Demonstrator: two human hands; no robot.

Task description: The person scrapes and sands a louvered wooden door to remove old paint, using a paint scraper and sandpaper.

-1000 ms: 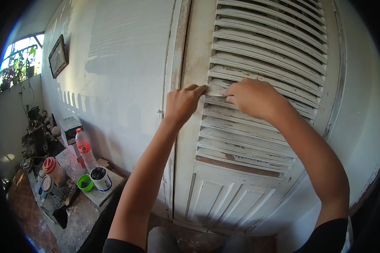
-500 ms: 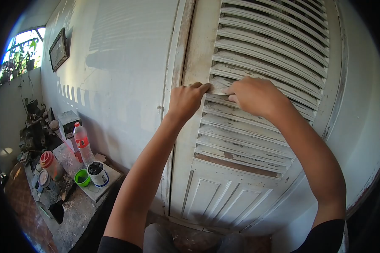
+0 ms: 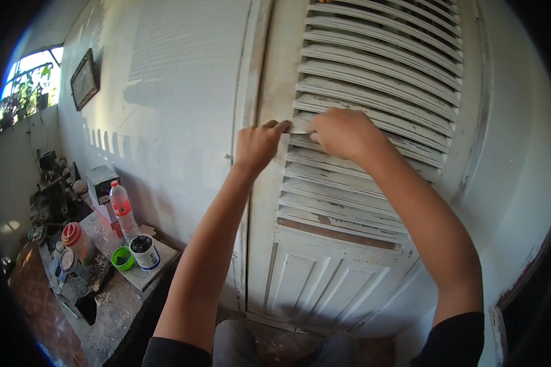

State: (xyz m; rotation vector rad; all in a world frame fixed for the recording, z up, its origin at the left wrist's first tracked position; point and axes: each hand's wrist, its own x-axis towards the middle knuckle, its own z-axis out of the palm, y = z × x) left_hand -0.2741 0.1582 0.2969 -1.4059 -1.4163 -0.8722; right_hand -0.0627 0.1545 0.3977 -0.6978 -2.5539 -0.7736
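Note:
A white louvered door (image 3: 275,202) with worn, chipped paint fills the middle of the head view. My left hand (image 3: 260,145) is closed at the left end of one slat, by the door's side rail, its fingertips pinching the edge of a pale flat piece (image 3: 300,126). From the other side, my right hand (image 3: 344,131) grips the same piece, fingers curled over the slats (image 3: 349,174). The piece lies along the slat between both hands. I cannot tell what kind of thing it is; most of it is hidden behind the right fingers.
Low on the left, a dusty table (image 3: 119,318) bears a plastic bottle (image 3: 121,208), a green cup (image 3: 122,259), a white tub (image 3: 144,252) with dark contents and a red-lidded container (image 3: 76,238). A framed picture (image 3: 85,79) hangs on the white wall (image 3: 171,116).
My right hand has slid a little to the left along the slat, closer to my left hand. The left hand keeps its place by the side rail. The camera view has shifted slightly.

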